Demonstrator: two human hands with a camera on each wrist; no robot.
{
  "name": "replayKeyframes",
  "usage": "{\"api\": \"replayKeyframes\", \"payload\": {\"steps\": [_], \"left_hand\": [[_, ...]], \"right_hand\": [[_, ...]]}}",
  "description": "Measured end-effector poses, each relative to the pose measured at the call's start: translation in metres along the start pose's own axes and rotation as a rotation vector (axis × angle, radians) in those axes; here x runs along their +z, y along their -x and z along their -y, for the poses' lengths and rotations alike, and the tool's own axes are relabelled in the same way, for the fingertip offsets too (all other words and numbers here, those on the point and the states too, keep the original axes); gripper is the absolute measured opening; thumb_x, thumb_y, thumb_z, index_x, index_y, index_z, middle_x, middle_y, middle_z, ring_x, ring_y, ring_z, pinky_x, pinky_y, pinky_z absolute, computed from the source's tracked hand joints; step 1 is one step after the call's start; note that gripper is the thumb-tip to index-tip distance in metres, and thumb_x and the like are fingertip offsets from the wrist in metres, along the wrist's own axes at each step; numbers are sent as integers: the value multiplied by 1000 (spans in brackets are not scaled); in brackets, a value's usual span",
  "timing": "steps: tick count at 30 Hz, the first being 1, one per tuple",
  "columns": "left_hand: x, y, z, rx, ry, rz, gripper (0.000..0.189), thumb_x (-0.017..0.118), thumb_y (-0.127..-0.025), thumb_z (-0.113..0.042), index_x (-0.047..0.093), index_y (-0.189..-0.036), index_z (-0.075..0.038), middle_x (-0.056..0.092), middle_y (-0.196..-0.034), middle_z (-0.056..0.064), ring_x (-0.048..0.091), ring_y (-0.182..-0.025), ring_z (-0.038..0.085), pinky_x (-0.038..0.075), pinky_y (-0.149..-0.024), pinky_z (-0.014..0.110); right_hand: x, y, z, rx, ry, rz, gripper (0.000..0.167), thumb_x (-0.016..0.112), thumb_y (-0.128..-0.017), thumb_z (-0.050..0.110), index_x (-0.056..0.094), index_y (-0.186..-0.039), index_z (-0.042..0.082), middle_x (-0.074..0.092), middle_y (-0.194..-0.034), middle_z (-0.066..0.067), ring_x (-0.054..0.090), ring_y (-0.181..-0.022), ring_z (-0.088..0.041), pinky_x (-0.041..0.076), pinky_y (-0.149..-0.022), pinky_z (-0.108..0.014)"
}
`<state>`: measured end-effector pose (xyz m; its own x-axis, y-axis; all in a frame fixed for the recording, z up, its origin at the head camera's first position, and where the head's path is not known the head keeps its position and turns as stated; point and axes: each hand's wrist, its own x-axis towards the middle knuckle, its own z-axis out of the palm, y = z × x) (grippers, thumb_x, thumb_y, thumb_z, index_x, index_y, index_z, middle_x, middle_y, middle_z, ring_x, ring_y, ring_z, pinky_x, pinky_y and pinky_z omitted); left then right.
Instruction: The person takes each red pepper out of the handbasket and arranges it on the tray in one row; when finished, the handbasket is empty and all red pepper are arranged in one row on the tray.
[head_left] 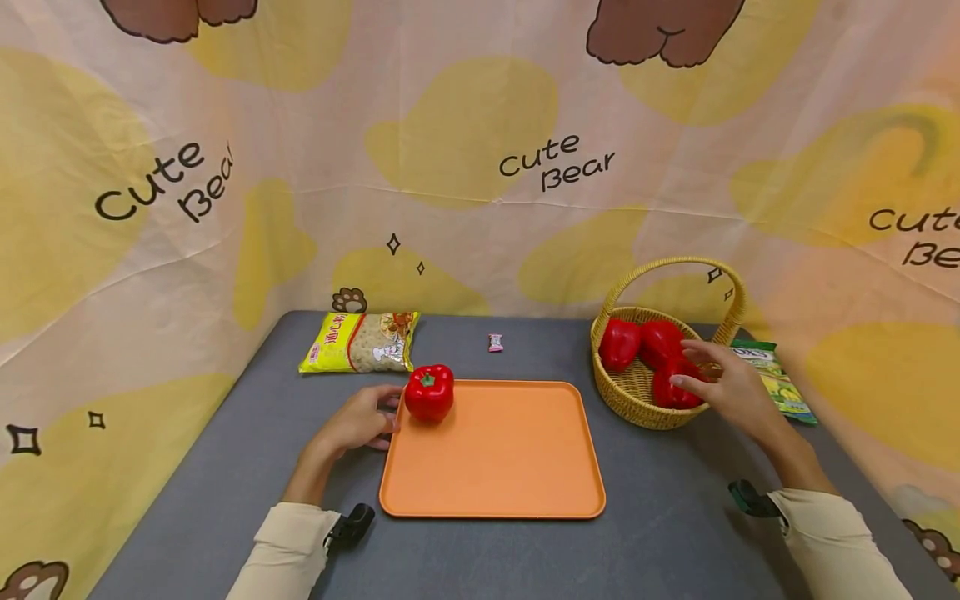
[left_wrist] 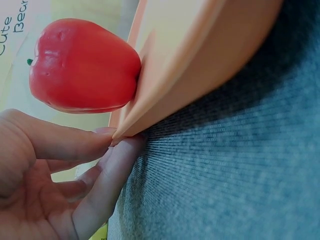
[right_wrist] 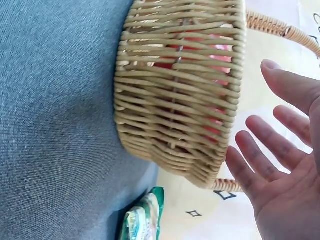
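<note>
The right hand (head_left: 738,392) partly covered the green-and-yellow plastic packet (head_left: 783,383) and one red bell pepper (head_left: 672,396) in the tan wicker basket (head_left: 624,402). Print on the pink-and-white wrapped candy (head_left: 496,342) was illegible. The left wrist view cropped the rectangular orange tray (left_wrist: 215,60).

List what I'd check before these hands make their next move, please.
1. Tray held: ok, the left hand pinches its left edge.
2. Room on the tray: ok, one pepper sits near its far left corner.
3. Basket upright: ok, three peppers show inside.
4. Right hand free: ok, fingers open, holding nothing.
5. Right hand clear of the basket rim: cannot tell, a finger overlaps it in the right wrist view.
</note>
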<state>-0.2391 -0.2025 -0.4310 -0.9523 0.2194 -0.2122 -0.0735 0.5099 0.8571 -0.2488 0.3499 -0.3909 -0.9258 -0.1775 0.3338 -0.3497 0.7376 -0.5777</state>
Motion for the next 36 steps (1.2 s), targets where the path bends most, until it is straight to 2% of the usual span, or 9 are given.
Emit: {"api": "replayKeyframes", "payload": {"steps": [9, 15, 19, 21, 23, 25, 29, 31, 36], "left_hand": [[1, -1, 3, 6, 9, 2, 61, 59, -93, 7, 46, -153, 9, 59, -140, 31, 71, -99, 27, 67, -71, 42], [0, -1, 3, 2, 16, 3, 60, 58, -94, 8, 46, -153, 10, 59, -140, 31, 71, -98, 27, 67, -71, 42], [0, -2, 3, 3, 15, 5, 60, 57, -94, 8, 45, -153, 10, 58, -140, 31, 71, -98, 27, 67, -71, 42], [0, -2, 3, 2, 14, 5, 60, 57, -94, 8, 46, -153, 10, 58, -140, 31, 71, -98, 27, 67, -72, 42], [-1, -2, 2, 3, 11, 4, 59, 57, -94, 8, 46, -152, 9, 59, -140, 31, 71, -97, 26, 67, -71, 42], [-1, -1, 2, 5, 11, 5, 59, 58, -94, 8, 46, -152, 9, 59, -139, 31, 70, -97, 26, 67, -71, 42], [-1, -1, 1, 5, 14, 10, 60, 58, -94, 7, 46, -153, 9, 59, -139, 30, 70, -97, 26, 67, -72, 43], [-1, -1, 1, 4, 15, 12, 60, 58, -94, 7, 46, -153, 9, 58, -140, 30, 70, -98, 26, 67, -72, 43], [-1, -1, 2, 5, 7, 6, 61, 58, -94, 6, 45, -153, 9, 58, -141, 30, 71, -98, 26, 67, -72, 42]], "right_hand": [[5, -2, -8, 25, 3, 52, 59, 79, -96, 23, 57, -145, -2, 68, -131, -29, 68, -111, -49, 48, -77, -5], [6, -3, -8, 50, 41, 84, 59, 78, -98, 27, 57, -146, 0, 66, -137, -27, 66, -114, -44, 52, -78, -13], [6, -3, -7, 68, 63, 103, 60, 76, -99, 29, 56, -148, 0, 61, -143, -28, 60, -121, -47, 59, -90, -40], [7, -4, -6, 77, 57, 114, 60, 75, -99, 30, 56, -148, 0, 58, -146, -29, 55, -128, -50, 55, -97, -58], [8, -4, -5, 81, 39, 119, 60, 74, -99, 30, 56, -148, 0, 56, -148, -30, 52, -132, -51, 51, -100, -67], [9, -4, -4, 71, 35, 117, 59, 74, -99, 30, 57, -147, 0, 57, -147, -30, 52, -131, -51, 52, -100, -65], [11, -4, -1, 44, 23, 114, 56, 75, -99, 28, 59, -146, 0, 61, -142, -28, 63, -120, -47, 59, -89, -35], [11, -4, -1, 40, 20, 116, 55, 74, -100, 27, 60, -146, 1, 61, -142, -28, 65, -118, -48, 58, -86, -29], [11, -5, -1, 61, 40, 117, 56, 70, -103, 29, 56, -149, 1, 55, -147, -30, 63, -119, -52, 60, -91, -49]]}}
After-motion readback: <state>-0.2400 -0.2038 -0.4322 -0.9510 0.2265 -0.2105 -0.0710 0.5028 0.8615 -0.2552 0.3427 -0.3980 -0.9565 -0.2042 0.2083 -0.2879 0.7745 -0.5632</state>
